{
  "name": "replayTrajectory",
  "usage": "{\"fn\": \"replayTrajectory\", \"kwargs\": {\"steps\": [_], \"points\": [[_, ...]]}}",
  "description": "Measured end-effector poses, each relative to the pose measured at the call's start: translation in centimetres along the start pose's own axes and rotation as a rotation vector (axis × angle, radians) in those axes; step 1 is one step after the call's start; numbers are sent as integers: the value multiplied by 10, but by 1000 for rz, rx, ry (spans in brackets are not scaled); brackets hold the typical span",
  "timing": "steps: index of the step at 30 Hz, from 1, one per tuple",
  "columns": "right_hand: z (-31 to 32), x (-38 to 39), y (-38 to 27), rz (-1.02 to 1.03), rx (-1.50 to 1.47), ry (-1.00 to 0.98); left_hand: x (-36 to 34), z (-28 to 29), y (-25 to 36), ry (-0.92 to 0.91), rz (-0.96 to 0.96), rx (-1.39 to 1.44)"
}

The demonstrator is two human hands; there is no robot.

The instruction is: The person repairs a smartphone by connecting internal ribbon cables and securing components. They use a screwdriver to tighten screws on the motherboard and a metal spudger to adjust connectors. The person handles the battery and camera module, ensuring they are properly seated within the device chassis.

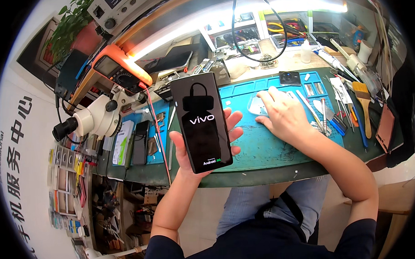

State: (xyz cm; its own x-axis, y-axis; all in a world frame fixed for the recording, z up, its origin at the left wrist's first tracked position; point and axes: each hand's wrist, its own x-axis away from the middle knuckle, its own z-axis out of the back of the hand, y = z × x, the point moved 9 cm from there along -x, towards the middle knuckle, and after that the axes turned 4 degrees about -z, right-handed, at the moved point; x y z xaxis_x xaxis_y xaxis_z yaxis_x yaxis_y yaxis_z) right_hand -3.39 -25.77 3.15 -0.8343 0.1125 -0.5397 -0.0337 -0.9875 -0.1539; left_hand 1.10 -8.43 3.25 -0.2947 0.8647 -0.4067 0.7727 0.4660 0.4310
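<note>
My left hand (186,161) holds a black smartphone (202,139) up above the front of the bench, thumb along one side and fingers round the other. Its screen is lit with a start-up logo on black. On the blue work mat (254,146), my right hand (284,113) is curled around the right side of a small clear container (256,106), thumb at the near side and fingers at the far side. What lies under the right palm is hidden. A dark phone camera cover (289,78) rests on the mat beyond that hand.
An orange multimeter (118,71) and a white microscope (90,116) stand at the left. Two phones lie there, one dark (141,143). To the right are a brush (363,103), tweezers and screwdrivers. A black cable loop (233,28) hangs over the back; tool trays line the shelf.
</note>
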Motion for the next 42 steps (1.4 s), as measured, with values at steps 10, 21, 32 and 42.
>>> {"fn": "replayTrajectory", "kwargs": {"steps": [10,21,32,42], "points": [[15,-2,20,-110,-94,72,-7,9,-5,164,38,-158],[83,-3,131,-533,-190,211,-36,-13,-10,-79,475,-2156],[92,25,151,-562,76,-88,-27,-3,-27,-202,366,-2204],[92,20,141,-631,114,-234,-12,-34,-23,-309,25,-2243]]}}
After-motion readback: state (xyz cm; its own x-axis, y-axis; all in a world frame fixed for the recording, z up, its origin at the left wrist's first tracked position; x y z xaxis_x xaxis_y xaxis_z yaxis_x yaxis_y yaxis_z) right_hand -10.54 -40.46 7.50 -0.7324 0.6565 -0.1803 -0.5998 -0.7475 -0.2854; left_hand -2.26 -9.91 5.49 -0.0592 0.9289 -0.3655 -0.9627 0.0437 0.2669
